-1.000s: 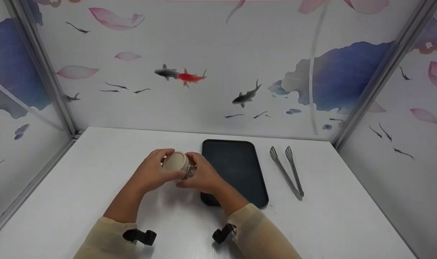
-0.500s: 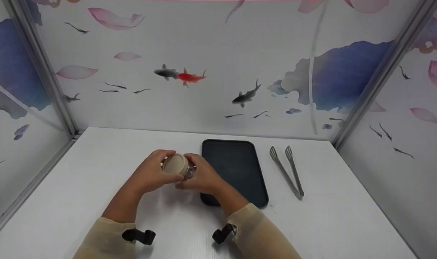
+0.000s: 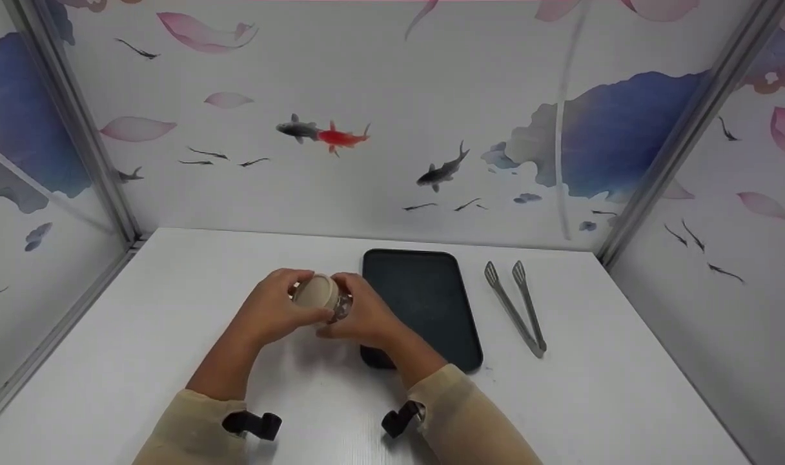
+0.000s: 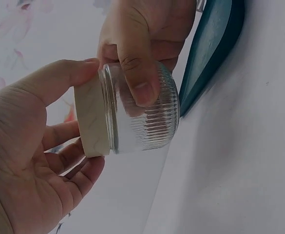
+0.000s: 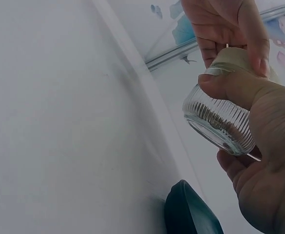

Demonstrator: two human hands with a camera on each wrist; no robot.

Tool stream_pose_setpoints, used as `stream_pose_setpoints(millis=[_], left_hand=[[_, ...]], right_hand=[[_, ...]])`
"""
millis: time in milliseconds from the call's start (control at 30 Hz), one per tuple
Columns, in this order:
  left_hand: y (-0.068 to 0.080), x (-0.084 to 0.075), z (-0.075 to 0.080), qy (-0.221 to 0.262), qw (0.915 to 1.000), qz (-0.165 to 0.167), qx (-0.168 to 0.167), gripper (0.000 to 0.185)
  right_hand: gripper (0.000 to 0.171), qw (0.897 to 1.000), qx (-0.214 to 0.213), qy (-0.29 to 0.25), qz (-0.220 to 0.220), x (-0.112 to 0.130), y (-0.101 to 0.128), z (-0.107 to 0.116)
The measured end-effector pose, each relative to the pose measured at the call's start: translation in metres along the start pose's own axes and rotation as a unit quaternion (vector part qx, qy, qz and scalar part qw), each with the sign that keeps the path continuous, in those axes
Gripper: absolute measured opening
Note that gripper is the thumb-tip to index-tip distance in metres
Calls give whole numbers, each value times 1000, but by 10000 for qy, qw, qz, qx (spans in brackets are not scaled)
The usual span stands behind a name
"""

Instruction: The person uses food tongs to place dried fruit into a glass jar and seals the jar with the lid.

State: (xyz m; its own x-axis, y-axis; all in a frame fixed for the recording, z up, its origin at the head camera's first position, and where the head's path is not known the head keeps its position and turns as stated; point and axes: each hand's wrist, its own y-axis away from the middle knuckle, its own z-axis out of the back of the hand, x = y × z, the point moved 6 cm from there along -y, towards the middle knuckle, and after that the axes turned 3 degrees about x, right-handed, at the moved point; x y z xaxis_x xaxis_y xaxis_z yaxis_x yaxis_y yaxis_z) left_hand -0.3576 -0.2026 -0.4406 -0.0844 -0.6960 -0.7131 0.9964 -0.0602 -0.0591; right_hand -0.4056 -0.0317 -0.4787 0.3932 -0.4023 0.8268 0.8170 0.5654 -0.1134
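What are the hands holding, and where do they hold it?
A small glass jar, lifted off the table. The left hand grips its beige lid. The right hand grips the ribbed glass body, with fingers wrapped round it.

A white bench stands inside a three-sided booth. The far wall and both side walls carry wallpaper of pink petals, blue lotus leaves, dark fish and one red fish. Grey metal posts mark the corners.
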Motion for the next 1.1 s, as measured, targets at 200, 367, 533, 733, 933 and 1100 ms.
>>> stream_pose_setpoints(millis=[200,367,533,733,933,1100], left_hand=[[1,-1,-1,39,10000,28,40,88],[2,-3,-1,85,9994,-197,270,87],[2,-6,-1,201,9967,-489,614,87],[1,-8,-7,445,9945,-567,766,95],[1,-5,-4,145,9994,186,234,106],[3,-8,-4,-273,9984,488,72,112]], right_hand=[[93,9999,10,13,-116,0,-1,0],[91,9999,130,-102,-5,-2,-2,1],[91,9988,379,-270,174,-3,-2,1],[92,9984,378,-355,221,-4,-2,1],[92,9992,92,-392,-53,-2,-3,2],[92,9993,92,-323,-144,0,-3,0]])
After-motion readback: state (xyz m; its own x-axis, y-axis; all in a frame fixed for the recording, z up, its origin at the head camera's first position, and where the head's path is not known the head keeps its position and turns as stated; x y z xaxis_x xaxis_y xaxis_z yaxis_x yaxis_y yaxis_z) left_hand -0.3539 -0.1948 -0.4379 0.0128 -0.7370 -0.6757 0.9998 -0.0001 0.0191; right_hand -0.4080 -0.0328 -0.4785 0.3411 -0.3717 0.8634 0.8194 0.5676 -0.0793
